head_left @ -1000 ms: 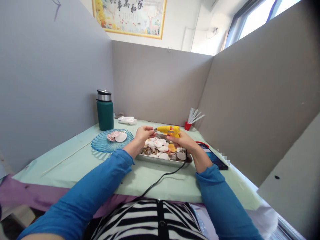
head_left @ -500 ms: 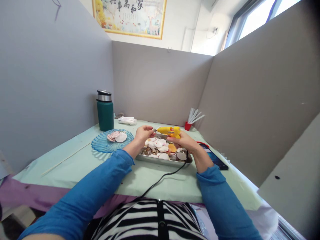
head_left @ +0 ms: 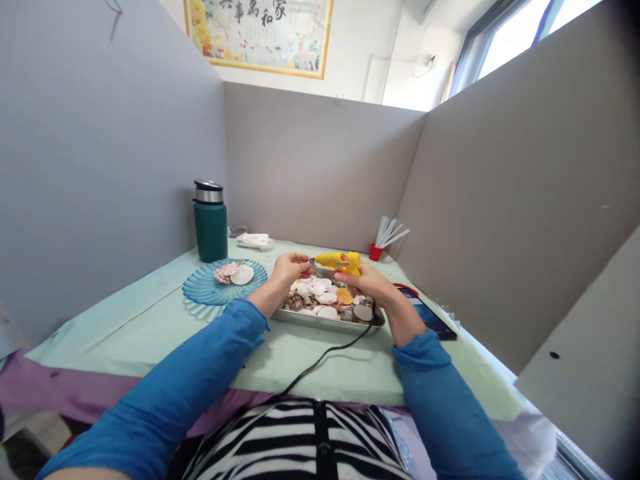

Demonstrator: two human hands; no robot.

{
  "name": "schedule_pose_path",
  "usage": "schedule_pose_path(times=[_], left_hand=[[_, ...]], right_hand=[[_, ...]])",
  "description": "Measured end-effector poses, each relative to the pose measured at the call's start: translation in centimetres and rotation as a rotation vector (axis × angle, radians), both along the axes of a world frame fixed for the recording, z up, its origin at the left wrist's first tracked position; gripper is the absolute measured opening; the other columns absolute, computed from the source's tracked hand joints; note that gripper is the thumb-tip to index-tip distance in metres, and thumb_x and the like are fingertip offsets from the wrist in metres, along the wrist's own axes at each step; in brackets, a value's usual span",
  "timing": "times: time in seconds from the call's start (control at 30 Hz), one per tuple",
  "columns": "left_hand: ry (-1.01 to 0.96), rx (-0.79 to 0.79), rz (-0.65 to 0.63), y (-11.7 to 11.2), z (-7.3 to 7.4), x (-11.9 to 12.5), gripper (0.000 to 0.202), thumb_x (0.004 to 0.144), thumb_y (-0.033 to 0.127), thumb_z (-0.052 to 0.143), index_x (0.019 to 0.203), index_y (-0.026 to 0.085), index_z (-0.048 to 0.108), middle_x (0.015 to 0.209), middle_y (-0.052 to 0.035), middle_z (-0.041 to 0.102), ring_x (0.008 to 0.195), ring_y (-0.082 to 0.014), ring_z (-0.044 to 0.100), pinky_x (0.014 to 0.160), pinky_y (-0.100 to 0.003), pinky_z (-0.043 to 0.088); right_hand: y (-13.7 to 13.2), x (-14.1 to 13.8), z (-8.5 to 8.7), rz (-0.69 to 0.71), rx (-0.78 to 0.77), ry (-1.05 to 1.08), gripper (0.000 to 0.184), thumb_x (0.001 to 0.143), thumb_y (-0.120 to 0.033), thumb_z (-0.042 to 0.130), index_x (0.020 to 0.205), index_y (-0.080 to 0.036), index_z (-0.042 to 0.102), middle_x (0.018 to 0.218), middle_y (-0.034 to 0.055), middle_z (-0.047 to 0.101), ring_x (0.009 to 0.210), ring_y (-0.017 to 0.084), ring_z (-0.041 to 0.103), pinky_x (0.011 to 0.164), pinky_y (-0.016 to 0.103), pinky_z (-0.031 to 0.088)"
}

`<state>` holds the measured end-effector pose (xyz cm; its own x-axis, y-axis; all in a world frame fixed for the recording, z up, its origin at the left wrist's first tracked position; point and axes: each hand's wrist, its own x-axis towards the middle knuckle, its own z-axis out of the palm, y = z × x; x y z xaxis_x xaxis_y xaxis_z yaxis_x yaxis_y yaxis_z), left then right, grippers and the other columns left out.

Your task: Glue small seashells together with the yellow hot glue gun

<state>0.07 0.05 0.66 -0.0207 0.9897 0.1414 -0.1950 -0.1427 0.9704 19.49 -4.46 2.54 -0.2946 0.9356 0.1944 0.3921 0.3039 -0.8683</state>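
Observation:
A yellow glue gun [head_left: 331, 259] is in my right hand [head_left: 367, 281], its nozzle aimed left and its black cord [head_left: 325, 353] trailing down to the table's front edge. My left hand [head_left: 289, 272] is closed in a pinch at the nozzle tip. Whatever small thing those fingers hold is mostly hidden and too small to name. Below both hands lies a metal tray [head_left: 325, 323] heaped with white, brown and orange seashells [head_left: 327, 298]. To the left, a blue fluted glass plate [head_left: 197, 287] carries a few pink and white shells [head_left: 242, 275].
A green bottle [head_left: 211, 227] stands behind the plate. At the back are a white plastic packet [head_left: 255, 241] and a red cup [head_left: 376, 252] of glue sticks [head_left: 387, 232]. A phone [head_left: 434, 319] lies right of the tray. A thin stick [head_left: 133, 319] lies at left; grey partitions [head_left: 320, 167] surround the table.
Both hands and the glue gun stay almost in place. The left fingers have shifted very slightly at the nozzle tip.

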Motion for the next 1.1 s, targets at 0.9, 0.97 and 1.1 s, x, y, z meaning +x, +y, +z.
schedule_pose_path(times=[0.9, 0.97, 1.1], left_hand=[[-0.010, 0.057, 0.013, -0.06, 0.05, -0.20, 0.021, 0.074, 0.000, 0.064, 0.092, 0.009, 0.063, 0.066, -0.0024, 0.063, 0.057, -0.0116, 0.063, 0.066, -0.028, 0.055], [-0.008, 0.064, 0.012, -0.07, 0.02, -0.24, 0.020, 0.074, 0.000, 0.063, 0.092, 0.009, 0.063, 0.066, -0.0027, 0.063, 0.057, -0.0116, 0.063, 0.065, -0.027, 0.055], [-0.013, 0.061, 0.005, 0.11, -0.08, -0.26, 0.018, 0.073, 0.002, 0.066, 0.089, 0.009, 0.064, 0.066, -0.0038, 0.064, 0.056, -0.0119, 0.063, 0.063, -0.027, 0.055]], right_hand=[[-0.18, 0.28, 0.14, 0.009, -0.003, -0.006, 0.045, 0.074, -0.049, 0.068, 0.104, -0.016, 0.061, 0.051, -0.0060, 0.043, 0.045, 0.009, 0.037, 0.044, 0.023, 0.029], [-0.22, 0.38, 0.11, 0.018, 0.005, -0.009, 0.045, 0.074, -0.049, 0.067, 0.103, -0.016, 0.061, 0.052, -0.0061, 0.043, 0.046, 0.009, 0.037, 0.045, 0.023, 0.030], [-0.10, 0.59, -0.04, 0.038, 0.003, -0.039, 0.042, 0.073, -0.051, 0.068, 0.095, -0.016, 0.061, 0.052, -0.0053, 0.043, 0.046, 0.009, 0.038, 0.045, 0.024, 0.030]])
